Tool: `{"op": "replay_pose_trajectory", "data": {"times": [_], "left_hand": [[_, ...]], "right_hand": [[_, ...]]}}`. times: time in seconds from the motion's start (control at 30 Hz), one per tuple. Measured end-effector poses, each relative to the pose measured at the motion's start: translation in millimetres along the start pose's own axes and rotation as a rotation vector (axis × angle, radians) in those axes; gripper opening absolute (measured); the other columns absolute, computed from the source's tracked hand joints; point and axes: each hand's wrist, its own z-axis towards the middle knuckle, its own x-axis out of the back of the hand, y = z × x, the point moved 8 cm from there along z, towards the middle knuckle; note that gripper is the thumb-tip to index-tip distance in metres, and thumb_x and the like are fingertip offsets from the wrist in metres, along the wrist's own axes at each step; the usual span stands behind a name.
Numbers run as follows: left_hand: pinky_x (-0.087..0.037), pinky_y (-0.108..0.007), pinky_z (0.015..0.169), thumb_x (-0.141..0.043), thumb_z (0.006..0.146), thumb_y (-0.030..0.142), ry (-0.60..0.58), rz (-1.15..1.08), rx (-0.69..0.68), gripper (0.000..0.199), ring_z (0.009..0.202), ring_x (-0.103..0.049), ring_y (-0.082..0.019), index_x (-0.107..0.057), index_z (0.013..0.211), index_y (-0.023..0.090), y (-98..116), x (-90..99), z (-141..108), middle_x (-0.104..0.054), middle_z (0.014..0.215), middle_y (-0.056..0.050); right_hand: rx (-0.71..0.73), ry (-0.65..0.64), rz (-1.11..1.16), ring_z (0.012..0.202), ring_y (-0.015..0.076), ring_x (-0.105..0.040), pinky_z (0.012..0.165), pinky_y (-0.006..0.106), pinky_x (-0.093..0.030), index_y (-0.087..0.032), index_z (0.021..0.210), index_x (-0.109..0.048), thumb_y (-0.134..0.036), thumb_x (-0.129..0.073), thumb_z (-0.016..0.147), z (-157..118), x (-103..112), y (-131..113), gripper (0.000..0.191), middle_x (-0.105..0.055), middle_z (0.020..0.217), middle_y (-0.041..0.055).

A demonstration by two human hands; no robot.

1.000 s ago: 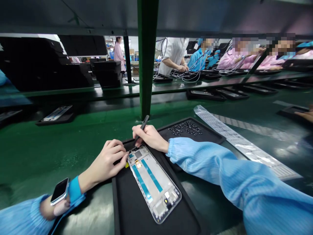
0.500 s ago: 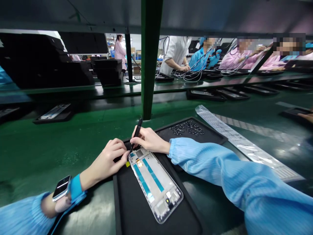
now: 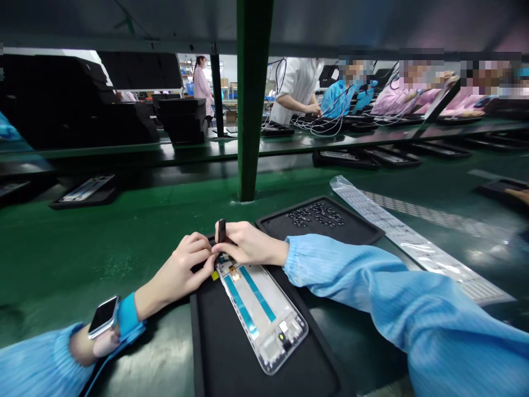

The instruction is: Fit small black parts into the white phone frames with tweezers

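A silvery phone mid-frame [image 3: 264,292] with blue strips lies slanted on a black tray [image 3: 227,353]. My right hand [image 3: 250,242] is closed round a dark pen-like tool [image 3: 222,230], held upright over the frame's far end; its tip is hidden behind my fingers. My left hand [image 3: 188,264] has its fingers curled, with thumb and fingertips pinched at the far left corner of the frame, close to my right fingertips. A small yellow tab [image 3: 215,275] sticks out beside the frame near my left thumb.
Behind my right hand, a second black tray [image 3: 273,223] holds many small dark parts [image 3: 316,214]. Clear plastic strips [image 3: 413,242] lie to its right. A green post [image 3: 252,110] rises from the bench. More trays [image 3: 85,192] with phone frames stand farther back, and co-workers [image 3: 300,88] work opposite.
My right hand has moved slightly left and down, closer to my left fingertips. The tool has tipped from a rightward lean to nearly upright. My left hand stays in place.
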Motion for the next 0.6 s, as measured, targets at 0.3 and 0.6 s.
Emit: {"op": "replay_pose_trajectory", "data": {"times": [0.3, 0.6], "left_hand": [[-0.046, -0.032, 0.077, -0.044, 0.087, 0.012, -0.014, 0.009, 0.029, 0.02, 0.088, -0.05, -0.018, -0.062, 0.095, 0.013, -3.3, -0.1, -0.8, -0.064, 0.087, -0.007], [-0.046, -0.033, 0.079, -0.043, 0.089, 0.014, -0.08, -0.003, 0.029, 0.021, 0.091, -0.049, -0.019, -0.063, 0.094, 0.014, -4.7, -5.2, -1.4, -0.064, 0.088, -0.007]], "right_hand": [[-0.397, 0.159, 0.347, 0.056, 0.0116, -0.058, 0.051, 0.02, -0.043, -0.016, 0.075, -0.046, -0.027, -0.052, 0.083, -9.5, 11.7, 31.2, 0.015, -0.056, 0.065, -0.0004], [-0.274, 0.147, 0.127, 0.06, 0.0113, -0.052, 0.057, 0.022, -0.039, -0.015, 0.074, -0.05, -0.026, -0.054, 0.083, -7.0, 13.9, 22.6, 0.015, -0.055, 0.067, 0.0006]]}}
